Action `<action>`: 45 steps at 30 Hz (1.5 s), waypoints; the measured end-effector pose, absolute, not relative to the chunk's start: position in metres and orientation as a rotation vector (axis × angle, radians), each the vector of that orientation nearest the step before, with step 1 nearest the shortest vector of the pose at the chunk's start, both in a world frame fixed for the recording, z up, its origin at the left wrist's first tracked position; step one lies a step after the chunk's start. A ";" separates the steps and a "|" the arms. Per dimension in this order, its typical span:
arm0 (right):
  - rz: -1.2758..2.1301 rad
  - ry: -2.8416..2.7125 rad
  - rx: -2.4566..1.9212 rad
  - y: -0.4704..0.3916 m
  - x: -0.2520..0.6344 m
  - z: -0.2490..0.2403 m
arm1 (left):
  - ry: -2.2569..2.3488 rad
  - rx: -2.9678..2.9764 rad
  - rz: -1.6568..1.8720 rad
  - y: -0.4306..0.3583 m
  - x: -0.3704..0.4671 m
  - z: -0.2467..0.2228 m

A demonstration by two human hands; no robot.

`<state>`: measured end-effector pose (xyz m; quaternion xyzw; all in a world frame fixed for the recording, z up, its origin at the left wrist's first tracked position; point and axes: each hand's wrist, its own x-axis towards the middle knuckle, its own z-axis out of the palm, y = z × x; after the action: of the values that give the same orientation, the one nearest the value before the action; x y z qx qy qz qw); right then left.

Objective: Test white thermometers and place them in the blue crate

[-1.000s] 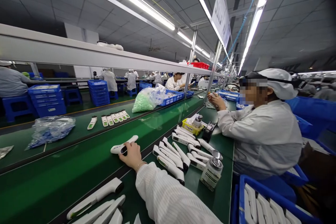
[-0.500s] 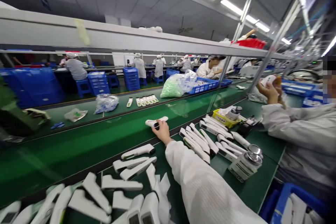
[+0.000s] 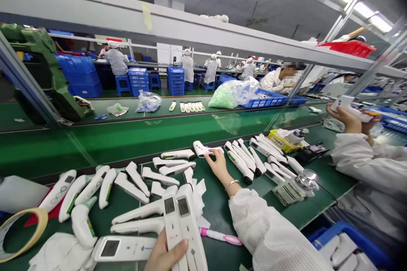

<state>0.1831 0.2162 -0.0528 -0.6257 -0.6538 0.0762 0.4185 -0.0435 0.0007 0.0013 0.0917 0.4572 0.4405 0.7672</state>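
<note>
Your left hand (image 3: 167, 254) holds two display thermometers (image 3: 193, 237) at the near side of the bench (image 3: 219, 211); your right hand (image 3: 221, 168) grips a single white thermometer (image 3: 201, 149) farther off, beside the green conveyor belt (image 3: 143, 135).

Two white handheld thermometers (image 3: 192, 237) are together in the left hand (image 3: 167, 254), side by side and touching, their faces turned up towards the wearer and their screen ends pointing away across the bench. Each has a grey screen with dark characters, too small for me to read, and small dark markings lower down. The thumb crosses the front of the left one; their lower ends are partly hidden.

Farther off, a single white thermometer (image 3: 199, 148) lies crosswise under the right hand's (image 3: 219, 167) fingers, its wider end leftward, bearing small blue marks. I can't tell if it touches the bench.
</note>
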 end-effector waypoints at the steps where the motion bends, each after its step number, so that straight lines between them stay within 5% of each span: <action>1: 0.228 -1.653 -1.560 0.212 0.183 -0.048 | 0.972 0.218 0.970 0.001 -0.044 0.001; 15: 1.081 -2.698 -1.278 0.019 0.203 0.036 | 0.884 0.481 1.005 0.005 -0.047 -0.003; 23: 1.175 -2.327 -1.595 -0.025 0.231 0.016 | 0.888 0.521 0.926 0.002 -0.048 -0.006; 34: 1.578 -1.577 -1.017 -0.012 0.125 -0.022 | 0.881 0.685 0.912 0.004 -0.043 -0.013; 45: 1.458 -1.453 -0.971 -0.015 0.114 -0.048 | 0.903 0.743 0.882 0.001 -0.042 -0.015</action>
<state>0.1141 -0.0153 -0.0485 -0.3873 -0.5795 0.5816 0.4193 -0.0420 0.0014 -0.0151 0.3390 0.4124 0.4025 0.7436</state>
